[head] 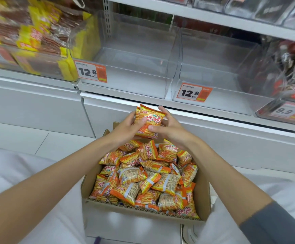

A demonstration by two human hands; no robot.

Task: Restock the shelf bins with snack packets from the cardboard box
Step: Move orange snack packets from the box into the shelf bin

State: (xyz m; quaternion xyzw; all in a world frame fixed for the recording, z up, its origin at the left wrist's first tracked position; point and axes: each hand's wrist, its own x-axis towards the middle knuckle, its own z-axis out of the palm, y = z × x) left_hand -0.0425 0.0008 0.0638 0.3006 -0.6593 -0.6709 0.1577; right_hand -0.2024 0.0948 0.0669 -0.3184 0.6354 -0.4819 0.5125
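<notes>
You hold a small stack of snack packets (150,118) clamped between your left hand (127,127) and right hand (169,129), fingers curled round its sides, likely to square it before lifting. It hangs over the far end of the cardboard box (143,210), which is heaped with loose packets (146,176). Just beyond, the left bin (125,85) and right bin (231,101) stand bare with open tops; clear the front lip, then drop in between the side walls.

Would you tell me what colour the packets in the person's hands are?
The packets are orange and yellow, best seen in the head view.
</notes>
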